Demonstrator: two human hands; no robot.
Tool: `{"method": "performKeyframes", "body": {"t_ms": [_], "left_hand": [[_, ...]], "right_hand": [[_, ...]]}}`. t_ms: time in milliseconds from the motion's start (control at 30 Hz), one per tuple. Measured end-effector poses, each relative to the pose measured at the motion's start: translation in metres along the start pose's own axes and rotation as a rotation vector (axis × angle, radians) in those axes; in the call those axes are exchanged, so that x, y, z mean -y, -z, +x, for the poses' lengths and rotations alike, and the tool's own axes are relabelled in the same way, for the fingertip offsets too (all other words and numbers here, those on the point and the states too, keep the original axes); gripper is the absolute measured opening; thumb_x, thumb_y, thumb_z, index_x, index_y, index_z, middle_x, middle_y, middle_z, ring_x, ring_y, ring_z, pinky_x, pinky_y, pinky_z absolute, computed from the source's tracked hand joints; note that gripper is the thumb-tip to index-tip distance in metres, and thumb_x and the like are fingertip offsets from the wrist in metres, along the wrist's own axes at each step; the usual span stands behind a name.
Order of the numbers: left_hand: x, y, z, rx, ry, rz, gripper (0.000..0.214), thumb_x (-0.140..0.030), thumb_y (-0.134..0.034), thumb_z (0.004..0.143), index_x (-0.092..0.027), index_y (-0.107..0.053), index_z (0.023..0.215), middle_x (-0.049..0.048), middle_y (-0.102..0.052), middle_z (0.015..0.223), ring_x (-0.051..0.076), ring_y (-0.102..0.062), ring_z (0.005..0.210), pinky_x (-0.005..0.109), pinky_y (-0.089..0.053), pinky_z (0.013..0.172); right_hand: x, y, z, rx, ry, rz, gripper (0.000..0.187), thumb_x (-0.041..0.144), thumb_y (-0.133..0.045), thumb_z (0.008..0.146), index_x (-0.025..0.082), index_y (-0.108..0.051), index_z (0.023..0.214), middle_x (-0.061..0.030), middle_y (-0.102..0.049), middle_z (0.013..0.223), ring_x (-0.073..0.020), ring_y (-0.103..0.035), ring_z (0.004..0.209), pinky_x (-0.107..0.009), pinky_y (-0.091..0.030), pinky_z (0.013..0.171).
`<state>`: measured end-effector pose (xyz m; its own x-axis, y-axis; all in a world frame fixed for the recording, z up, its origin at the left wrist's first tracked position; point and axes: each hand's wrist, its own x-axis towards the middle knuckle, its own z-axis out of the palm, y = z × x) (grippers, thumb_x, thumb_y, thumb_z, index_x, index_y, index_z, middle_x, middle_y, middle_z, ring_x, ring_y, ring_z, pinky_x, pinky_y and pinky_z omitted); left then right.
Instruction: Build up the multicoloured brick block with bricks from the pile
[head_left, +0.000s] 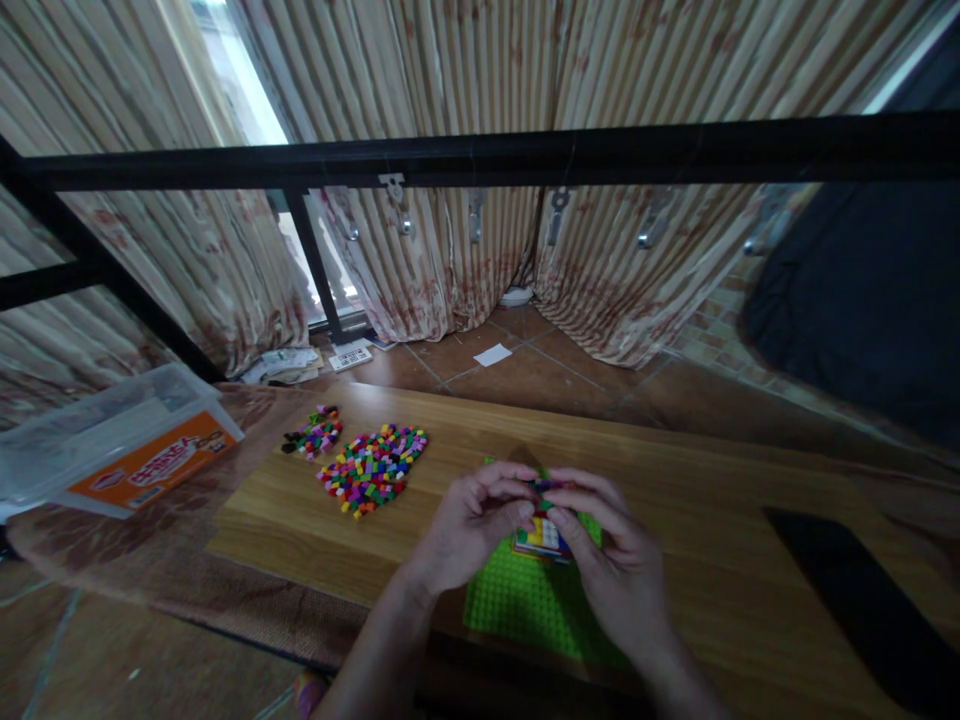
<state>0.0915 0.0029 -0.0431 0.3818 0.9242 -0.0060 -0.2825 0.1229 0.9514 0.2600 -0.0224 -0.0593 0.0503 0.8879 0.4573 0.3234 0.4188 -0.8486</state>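
Both hands meet over a green studded baseplate (pixel 525 598) at the table's near side. On the plate stands a low block of toy bricks (pixel 541 536) with yellow, white and red on top and blue lower down. My left hand (pixel 474 522) is closed, thumb and fingers pinched at the block's left and far side. From the right, my right hand (pixel 619 560) curls its fingers on the same spot. Small purple and green bricks show between the fingertips; I cannot tell whether they are joined to the block. The fingers hide the block's far part.
Left on the wooden table (pixel 720 530) lie a large pile of small coloured bricks (pixel 375 465) and a smaller pile (pixel 313 432). A clear plastic box (pixel 142 440) with an orange label stands beyond the left end. A dark flat object (pixel 847 600) rests at the right.
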Motion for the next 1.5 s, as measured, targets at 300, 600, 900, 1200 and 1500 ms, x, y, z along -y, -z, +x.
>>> {"method": "performKeyframes", "body": {"t_ms": [300, 600, 900, 1200, 1500], "left_hand": [[0.007, 0.013, 0.010, -0.351, 0.043, 0.106, 0.025, -0.030, -0.077, 0.069, -0.014, -0.069, 0.086, 0.0021, -0.069, 0.073, 0.014, -0.062, 0.071, 0.025, -0.050, 0.067], [0.017, 0.014, 0.011, -0.288, 0.124, 0.214, 0.022, -0.028, -0.070, 0.073, -0.013, -0.069, 0.089, 0.0023, -0.068, 0.076, 0.013, -0.060, 0.069, 0.025, -0.048, 0.066], [0.017, 0.014, 0.010, -0.246, 0.104, 0.229, 0.021, -0.030, -0.071, 0.074, -0.013, -0.071, 0.087, 0.0023, -0.068, 0.077, 0.013, -0.059, 0.069, 0.024, -0.046, 0.066], [0.021, 0.015, 0.011, -0.226, 0.110, 0.246, 0.020, -0.028, -0.070, 0.075, -0.014, -0.070, 0.089, 0.0025, -0.068, 0.076, 0.013, -0.058, 0.068, 0.024, -0.044, 0.065], [0.019, 0.011, 0.008, -0.208, 0.076, 0.221, 0.015, -0.026, -0.071, 0.074, -0.014, -0.072, 0.085, 0.0022, -0.068, 0.076, 0.013, -0.058, 0.070, 0.024, -0.045, 0.066]], "right_hand": [[-0.015, 0.016, 0.012, -0.229, -0.312, 0.176, 0.015, 0.041, -0.073, 0.076, 0.027, -0.076, 0.080, -0.0054, -0.070, 0.107, -0.0263, -0.061, 0.107, -0.049, -0.042, 0.100], [-0.024, 0.014, 0.007, -0.067, -0.354, 0.130, 0.019, 0.044, -0.073, 0.076, 0.027, -0.078, 0.082, -0.0072, -0.067, 0.116, -0.0286, -0.060, 0.112, -0.049, -0.044, 0.098], [-0.028, 0.011, 0.007, -0.047, -0.322, 0.065, 0.017, 0.044, -0.073, 0.075, 0.028, -0.078, 0.079, -0.0069, -0.069, 0.114, -0.0290, -0.061, 0.110, -0.051, -0.042, 0.100], [-0.032, 0.005, 0.007, -0.108, -0.465, 0.293, 0.019, 0.042, -0.083, 0.063, 0.026, -0.078, 0.073, -0.0062, -0.071, 0.108, -0.0283, -0.064, 0.104, -0.045, -0.052, 0.089], [-0.031, 0.000, 0.006, -0.143, -0.576, 0.463, 0.034, 0.036, -0.086, 0.059, 0.025, -0.076, 0.090, -0.0028, -0.074, 0.087, -0.0211, -0.068, 0.079, -0.037, -0.057, 0.073]]}}
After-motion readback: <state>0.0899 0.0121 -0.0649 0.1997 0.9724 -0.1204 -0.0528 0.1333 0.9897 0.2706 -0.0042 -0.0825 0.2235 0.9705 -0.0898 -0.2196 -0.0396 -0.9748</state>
